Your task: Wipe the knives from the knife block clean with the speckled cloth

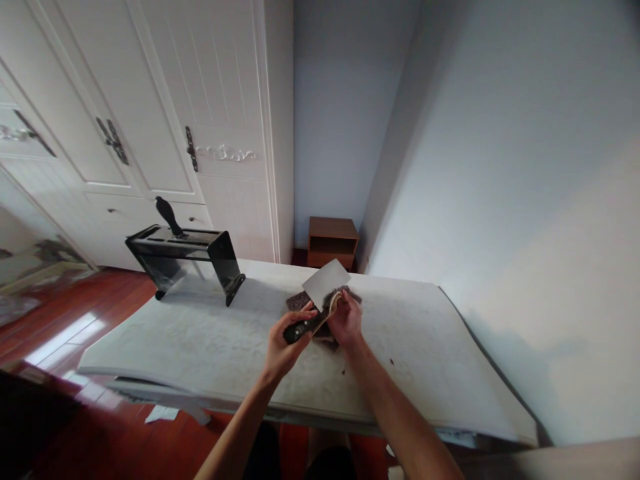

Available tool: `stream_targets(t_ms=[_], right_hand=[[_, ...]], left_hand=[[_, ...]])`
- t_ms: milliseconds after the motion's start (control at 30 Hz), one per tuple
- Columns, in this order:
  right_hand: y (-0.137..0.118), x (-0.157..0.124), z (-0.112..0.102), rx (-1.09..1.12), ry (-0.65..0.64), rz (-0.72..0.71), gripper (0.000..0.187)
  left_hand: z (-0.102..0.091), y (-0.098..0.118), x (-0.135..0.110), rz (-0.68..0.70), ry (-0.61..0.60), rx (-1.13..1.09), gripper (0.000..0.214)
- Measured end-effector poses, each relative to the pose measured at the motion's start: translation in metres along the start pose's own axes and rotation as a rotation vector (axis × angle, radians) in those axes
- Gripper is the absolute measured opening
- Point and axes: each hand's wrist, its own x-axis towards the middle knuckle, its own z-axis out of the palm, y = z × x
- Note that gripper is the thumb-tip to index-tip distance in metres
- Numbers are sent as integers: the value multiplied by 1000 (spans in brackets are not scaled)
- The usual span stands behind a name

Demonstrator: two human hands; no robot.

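My left hand [283, 347] is closed round the dark handle of a cleaver [326, 281], whose broad pale blade points up and away from me. My right hand [346, 319] is closed on a dark cloth [300, 301] with a light edge, pressed against the lower part of the blade near the handle. Both hands are held just above the middle of a pale table [200, 340].
A black knife rack [190, 257] with one black-handled knife [169, 215] in it stands at the table's far left. White wardrobe doors [150, 100] fill the left background. A small brown cabinet [332, 241] sits in the far corner. A plain wall [525, 200] runs along the right.
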Motion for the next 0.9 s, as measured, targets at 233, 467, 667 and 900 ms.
stream_targets(t_ms=[233,467,667,900], right_hand=[[-7,11,-6,1,30,-95,15],[-6,10,-6,-139,-130,-137,27],[-11,10,-5,-194,-89,-163,23],[-13,14,-3,-248,-59,-180,25]], left_hand=[[-15,2,20,-346,-197,21,63],[-11,2,46,-537,-485,296,63],[1,-9,61,-479,-608,350,60],[9,-33,70,-420,-554,375,61]])
